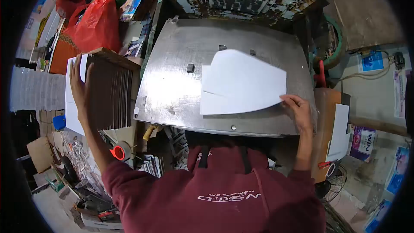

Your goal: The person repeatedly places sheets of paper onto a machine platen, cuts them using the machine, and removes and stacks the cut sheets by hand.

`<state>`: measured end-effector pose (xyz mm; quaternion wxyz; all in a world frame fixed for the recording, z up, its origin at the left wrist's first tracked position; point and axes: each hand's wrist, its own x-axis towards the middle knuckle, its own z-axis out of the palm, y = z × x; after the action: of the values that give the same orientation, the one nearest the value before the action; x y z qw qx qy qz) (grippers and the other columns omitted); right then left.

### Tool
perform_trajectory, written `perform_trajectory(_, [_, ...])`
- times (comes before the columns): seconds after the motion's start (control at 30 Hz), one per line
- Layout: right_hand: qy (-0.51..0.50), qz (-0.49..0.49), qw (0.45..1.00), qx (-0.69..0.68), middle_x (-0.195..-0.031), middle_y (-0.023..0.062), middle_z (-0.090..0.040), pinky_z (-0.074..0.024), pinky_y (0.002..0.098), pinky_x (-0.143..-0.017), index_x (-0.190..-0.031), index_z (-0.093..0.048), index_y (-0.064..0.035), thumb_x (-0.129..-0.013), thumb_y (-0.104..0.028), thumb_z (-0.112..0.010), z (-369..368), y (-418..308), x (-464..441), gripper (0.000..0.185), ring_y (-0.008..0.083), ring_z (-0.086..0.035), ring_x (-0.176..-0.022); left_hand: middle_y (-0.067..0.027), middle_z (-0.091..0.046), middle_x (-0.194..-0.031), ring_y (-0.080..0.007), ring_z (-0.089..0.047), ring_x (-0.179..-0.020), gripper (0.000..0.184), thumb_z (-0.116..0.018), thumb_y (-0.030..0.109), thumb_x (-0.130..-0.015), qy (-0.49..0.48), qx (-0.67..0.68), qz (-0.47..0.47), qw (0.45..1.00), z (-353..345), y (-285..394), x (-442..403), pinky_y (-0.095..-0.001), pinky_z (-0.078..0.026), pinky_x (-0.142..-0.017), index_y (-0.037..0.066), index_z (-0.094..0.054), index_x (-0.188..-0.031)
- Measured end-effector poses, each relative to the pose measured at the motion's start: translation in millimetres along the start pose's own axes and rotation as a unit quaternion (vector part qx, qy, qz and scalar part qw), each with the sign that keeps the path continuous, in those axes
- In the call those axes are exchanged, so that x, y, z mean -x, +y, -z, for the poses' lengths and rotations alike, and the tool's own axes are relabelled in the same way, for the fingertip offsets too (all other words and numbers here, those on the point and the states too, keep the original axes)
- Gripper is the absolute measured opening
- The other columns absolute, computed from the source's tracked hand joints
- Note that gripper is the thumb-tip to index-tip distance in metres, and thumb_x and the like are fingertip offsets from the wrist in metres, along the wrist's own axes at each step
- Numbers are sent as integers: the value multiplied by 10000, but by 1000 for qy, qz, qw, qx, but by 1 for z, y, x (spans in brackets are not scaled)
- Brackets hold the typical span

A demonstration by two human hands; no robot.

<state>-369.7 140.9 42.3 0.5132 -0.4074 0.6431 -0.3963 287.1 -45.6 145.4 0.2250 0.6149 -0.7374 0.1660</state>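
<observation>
I have the right hand (297,108) pinching the near-right corner of a bowed white paper sheet (248,80) over the silver metal plate (172,47); at left, my left hand (80,89) spreads its fingers against a tall, white-faced stack (110,92).

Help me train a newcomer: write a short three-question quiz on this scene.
1. Which hand pinches the edge of the white paper over the metal surface?
2. True or false: in the picture, the red plastic bag is left of the metal surface.
3. The left hand is nearest: a) the fan, b) the stack of sheets, c) the cable?

Key: 1. The right hand. 2. True. 3. b.
</observation>
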Motion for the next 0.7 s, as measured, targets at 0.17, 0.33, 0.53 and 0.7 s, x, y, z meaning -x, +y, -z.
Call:
perform_trajectory(0.17, [-59, 25, 998, -11, -1045, 60, -730, -481, 260, -898, -1081, -732, 13, -986, -137, -615, -36, 15, -29, 212, 114, -631, -982, -114, -506, -1469, -310, -392, -1419, 420, -557, 150, -1010, 0, 82, 56, 995, 10, 61, 67, -432, -313, -1160, 81, -511, -1422])
perform_trajectory(0.33, [13, 118, 991, -59, -1023, 81, -722, -480, 266, -920, -1018, -736, 6, -859, 1, -707, -29, -54, -21, 162, 134, -637, -991, -167, -506, -1459, -267, -446, -1382, 508, -623, 62, -937, -60, 376, 173, 908, -11, 179, 109, -390, -328, -1146, 15, -489, -1425])
perform_trajectory(0.53, [112, 307, 943, 62, -910, 130, -719, -538, 268, -783, -858, -712, -1, -747, 107, -709, -19, -137, 59, 155, 172, -685, -875, -149, -366, -1563, -328, -283, -1473, 1013, -856, 145, -658, 5, 384, -39, 923, -17, 318, 41, -495, -214, -1201, 113, -346, -1533])
perform_trajectory(0.7, [211, 466, 854, 92, -782, 136, -703, -514, 316, -671, -751, -666, -16, -723, -48, -734, 39, -133, 116, 80, 227, -674, -701, -70, -553, -1422, -292, -434, -1387, 730, -743, 298, -725, -92, 241, -320, 912, 45, 370, -14, -532, -219, -1205, 176, -543, -1417])
